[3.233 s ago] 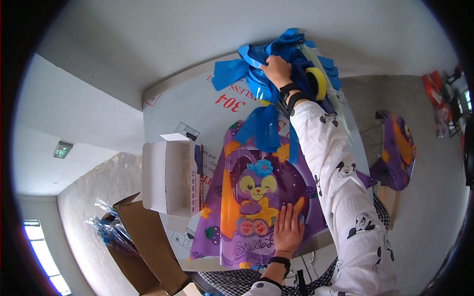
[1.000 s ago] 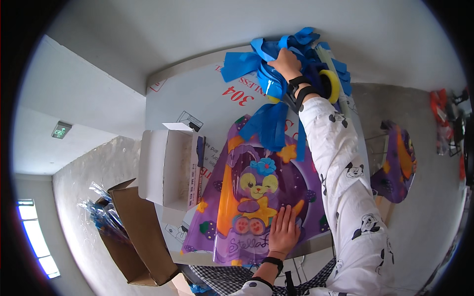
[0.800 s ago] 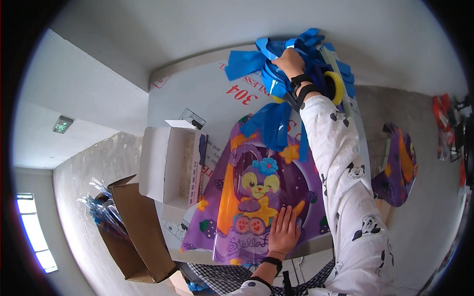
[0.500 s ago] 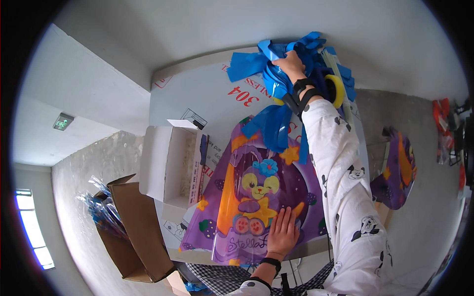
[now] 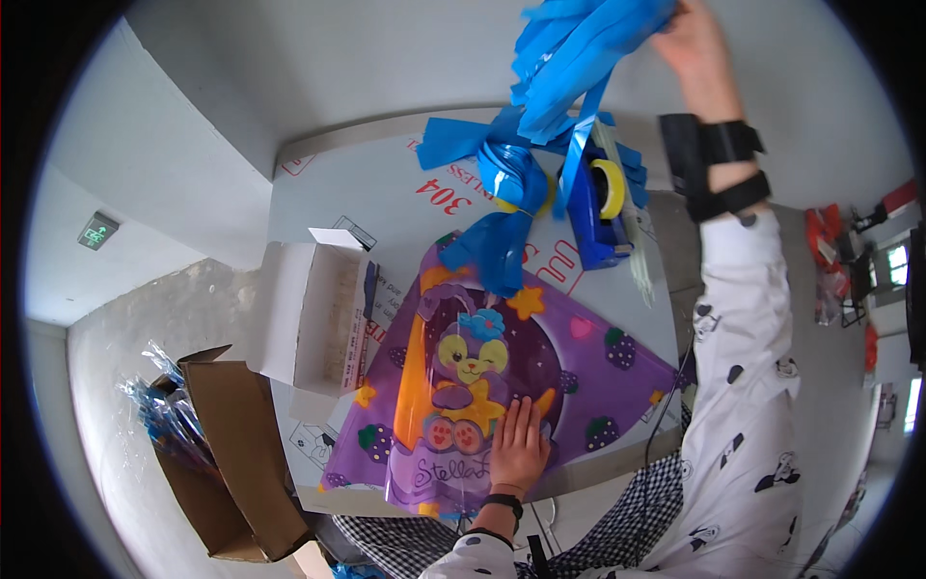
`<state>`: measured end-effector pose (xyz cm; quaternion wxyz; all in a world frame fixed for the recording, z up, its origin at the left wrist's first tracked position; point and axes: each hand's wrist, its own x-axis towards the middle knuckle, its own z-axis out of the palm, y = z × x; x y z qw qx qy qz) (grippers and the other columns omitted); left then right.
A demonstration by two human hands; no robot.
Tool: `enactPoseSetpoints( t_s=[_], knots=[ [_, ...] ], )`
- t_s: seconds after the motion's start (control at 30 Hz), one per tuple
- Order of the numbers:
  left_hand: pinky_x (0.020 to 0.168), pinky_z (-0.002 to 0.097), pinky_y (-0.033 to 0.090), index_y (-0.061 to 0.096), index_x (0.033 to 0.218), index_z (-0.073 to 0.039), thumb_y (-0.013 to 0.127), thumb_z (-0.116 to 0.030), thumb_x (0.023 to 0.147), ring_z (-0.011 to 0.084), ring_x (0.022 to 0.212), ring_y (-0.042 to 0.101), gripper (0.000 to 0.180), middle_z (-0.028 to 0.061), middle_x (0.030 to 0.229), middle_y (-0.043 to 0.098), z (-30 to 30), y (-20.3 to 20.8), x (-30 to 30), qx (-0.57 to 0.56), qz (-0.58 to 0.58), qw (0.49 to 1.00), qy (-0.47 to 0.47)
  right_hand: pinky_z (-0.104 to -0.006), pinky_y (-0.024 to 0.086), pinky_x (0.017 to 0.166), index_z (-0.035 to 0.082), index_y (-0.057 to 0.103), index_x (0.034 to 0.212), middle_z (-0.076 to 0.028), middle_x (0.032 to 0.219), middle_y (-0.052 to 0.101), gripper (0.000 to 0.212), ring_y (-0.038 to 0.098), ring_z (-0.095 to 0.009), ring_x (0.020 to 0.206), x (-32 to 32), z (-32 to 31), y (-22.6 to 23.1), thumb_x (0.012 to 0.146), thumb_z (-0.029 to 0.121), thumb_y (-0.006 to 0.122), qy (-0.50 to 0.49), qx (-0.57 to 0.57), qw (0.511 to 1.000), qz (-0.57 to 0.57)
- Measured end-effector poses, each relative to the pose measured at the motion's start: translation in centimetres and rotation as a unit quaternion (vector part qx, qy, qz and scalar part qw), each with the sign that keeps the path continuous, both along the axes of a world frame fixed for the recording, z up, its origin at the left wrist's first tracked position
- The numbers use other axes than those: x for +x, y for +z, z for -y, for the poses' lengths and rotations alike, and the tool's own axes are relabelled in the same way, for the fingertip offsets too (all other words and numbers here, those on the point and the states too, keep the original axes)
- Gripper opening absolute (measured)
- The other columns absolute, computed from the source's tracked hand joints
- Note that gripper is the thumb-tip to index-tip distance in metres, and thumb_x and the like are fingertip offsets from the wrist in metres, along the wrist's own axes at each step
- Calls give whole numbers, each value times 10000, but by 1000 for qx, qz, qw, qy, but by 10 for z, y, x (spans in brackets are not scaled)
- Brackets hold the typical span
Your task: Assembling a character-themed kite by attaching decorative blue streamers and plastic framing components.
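A purple triangular kite (image 5: 603,372), printed with a cartoon rabbit, lies across the near part of the table. My left hand (image 5: 520,452) rests flat on its lower middle with the fingers stretched out, holding nothing. Up above the table's far edge, my right hand (image 5: 696,53) is closed on a bunch of blue ribbons (image 5: 579,72) that hang down to the left. Below them, more blue ribbons (image 5: 511,183), gathered in the middle, remain on the tabletop, with some ends reaching the kite's top.
A blue tape dispenser (image 5: 590,227) with a yellow roll (image 5: 609,188) stands at the far right, beside thin pale rods (image 5: 632,256). An open white box (image 5: 289,309) sits left of the kite. At the table's left is a cardboard box (image 5: 236,434) of plastic-wrapped things.
My right hand has lifted from the ribbon pile, up and to the right, carrying a bunch of blue ribbons. The tape dispenser is now uncovered. My left hand stays on the kite.
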<state>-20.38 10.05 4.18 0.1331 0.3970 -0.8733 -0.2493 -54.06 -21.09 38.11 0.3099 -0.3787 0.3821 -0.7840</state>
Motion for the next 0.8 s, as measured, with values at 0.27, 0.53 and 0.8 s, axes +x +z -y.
enactPoseSetpoints(
  t_s=[0.27,0.53,0.8],
  knots=[
    [1141,435,275,451,1384,-37,520,-218,859,257,1394,350,559,109,1487,401,-5,1,-1,-42,-42,998,4,-419,413,1035,44,525,1274,-148,1264,554,406,531,-261,1179,94,-269,118,943,266,604,-59,-55,988,-131],
    [1098,468,325,487,1284,-35,592,-163,821,330,1312,410,492,150,1365,462,-12,-6,-1,-93,-131,987,7,-396,505,944,-11,469,1301,-136,1255,596,649,588,-272,1142,173,-594,44,918,502,574,-430,351,790,-260],
    [916,372,461,493,1204,-3,614,-101,873,244,1009,590,365,120,1058,594,-70,117,43,104,-375,914,113,-286,481,849,-13,455,1268,-115,1101,625,660,609,-177,975,289,-621,-3,754,222,796,-63,228,967,93]
  ],
)
